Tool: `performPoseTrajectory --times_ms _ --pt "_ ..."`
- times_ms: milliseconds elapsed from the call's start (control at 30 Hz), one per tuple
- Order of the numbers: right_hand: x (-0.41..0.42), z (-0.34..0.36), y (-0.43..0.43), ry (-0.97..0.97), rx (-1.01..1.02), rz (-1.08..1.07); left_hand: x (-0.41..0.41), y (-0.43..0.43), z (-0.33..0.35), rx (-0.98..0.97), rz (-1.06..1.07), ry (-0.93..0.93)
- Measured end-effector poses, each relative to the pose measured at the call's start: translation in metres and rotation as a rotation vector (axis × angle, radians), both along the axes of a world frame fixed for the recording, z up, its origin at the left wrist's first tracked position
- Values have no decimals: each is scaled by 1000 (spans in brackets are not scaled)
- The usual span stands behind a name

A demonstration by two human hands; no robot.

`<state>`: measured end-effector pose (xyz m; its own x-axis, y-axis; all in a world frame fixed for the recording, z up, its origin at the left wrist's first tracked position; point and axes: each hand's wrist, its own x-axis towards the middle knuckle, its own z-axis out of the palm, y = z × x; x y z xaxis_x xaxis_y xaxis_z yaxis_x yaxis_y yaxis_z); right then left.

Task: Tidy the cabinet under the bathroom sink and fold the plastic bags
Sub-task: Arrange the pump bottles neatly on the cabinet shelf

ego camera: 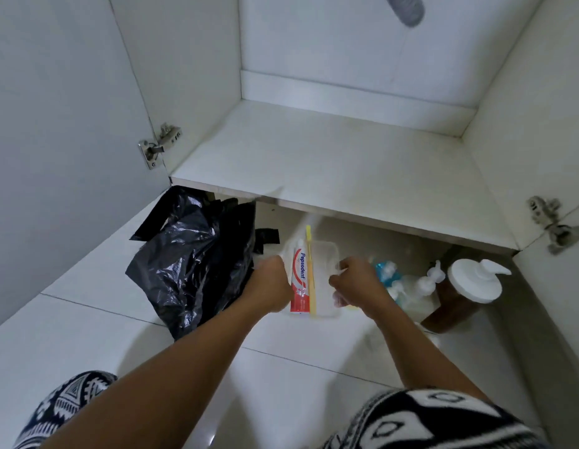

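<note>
Fingers on the left hand (271, 281) are curled round the left rim of a clear plastic box (325, 254), and those of the right hand (353, 280) are bent round its right rim, so both hands grip the box between them. Whether it rests on the floor or is lifted off it I cannot tell. Inside the box lie a red and white toothpaste tube (298, 280) and a yellow toothbrush (311, 277), side by side, their long sides pointing away from the person. Just left of the left hand a black plastic bag (191, 264) lies on the floor, crumpled, glossy and unfolded, its far end reaching the front edge of the cabinet (330, 163). A small flat black strip (267, 236) lies just beyond the bag. Right of the right hand several pump bottles stand close together: a blue bottle (383, 272), a clear bottle (421, 286) and a brown bottle (450, 306) with a wide white pump top. The cabinet's bottom board is white with faint grey smudges and sits raised above the floor. Both its doors are swung open, on a left hinge (158, 144) and a right hinge (552, 225) of metal. A grey ribbed pipe (408, 8) shows at the top. Large white floor tiles (87, 319) with thin dark joints fill the foreground, where knees in black and white patterned cloth (427, 419) show.
</note>
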<state>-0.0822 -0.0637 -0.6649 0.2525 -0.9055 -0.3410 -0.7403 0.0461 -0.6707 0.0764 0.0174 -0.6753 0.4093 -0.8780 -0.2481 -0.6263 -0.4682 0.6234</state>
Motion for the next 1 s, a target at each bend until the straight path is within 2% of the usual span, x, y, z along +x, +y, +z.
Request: performPoseTrajectory --times_ms 133,233,333,400,700,867,1000 --pt "4 76 -5 -67 -83 122 9 4 79 -104 -27 -6" --pt "17 140 -12 -215 -156 169 27 10 143 -165 -10 -30" --pt "34 206 -13 -321 -205 232 49 19 209 -241 86 85" --pt "47 250 -8 -384 -235 307 64 29 255 -322 116 97" --pt "90 427 48 -655 -388 557 113 113 439 -553 132 6" --pt "108 504 75 -795 -402 654 133 143 516 -660 158 141" --pt "123 555 83 -759 -468 695 149 147 571 -760 173 207"
